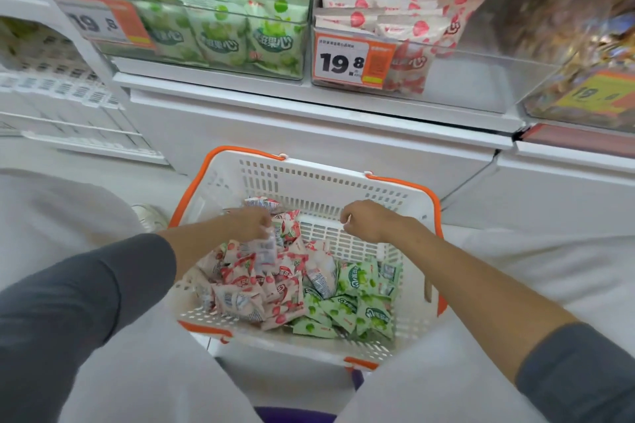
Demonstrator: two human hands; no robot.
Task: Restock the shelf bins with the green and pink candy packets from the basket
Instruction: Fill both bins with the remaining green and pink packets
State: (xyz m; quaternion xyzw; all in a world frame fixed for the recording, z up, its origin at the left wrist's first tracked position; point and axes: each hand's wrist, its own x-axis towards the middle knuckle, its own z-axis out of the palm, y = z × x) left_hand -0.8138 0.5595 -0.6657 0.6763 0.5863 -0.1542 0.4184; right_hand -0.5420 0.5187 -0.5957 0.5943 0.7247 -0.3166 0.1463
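Observation:
A white basket (309,182) with orange handles sits on the floor between my knees. Inside it, pink candy packets (247,285) fill the left half and green candy packets (357,302) lie at the right. My left hand (249,221) is over the basket's far left and grips a bunch of pink packets (275,233). My right hand (364,220) hovers over the basket's far right with curled fingers and nothing visible in it. Above, the clear green bin (206,27) and the clear pink bin (395,21) stand side by side on the shelf.
Orange price tags reading 19.8 (347,62) hang on the bins' fronts. A bin of brown-wrapped goods (584,86) stands at the right. White cabinet fronts (309,134) run below the shelf. A white wire rack (51,79) is at the left, a shoe (147,216) beside the basket.

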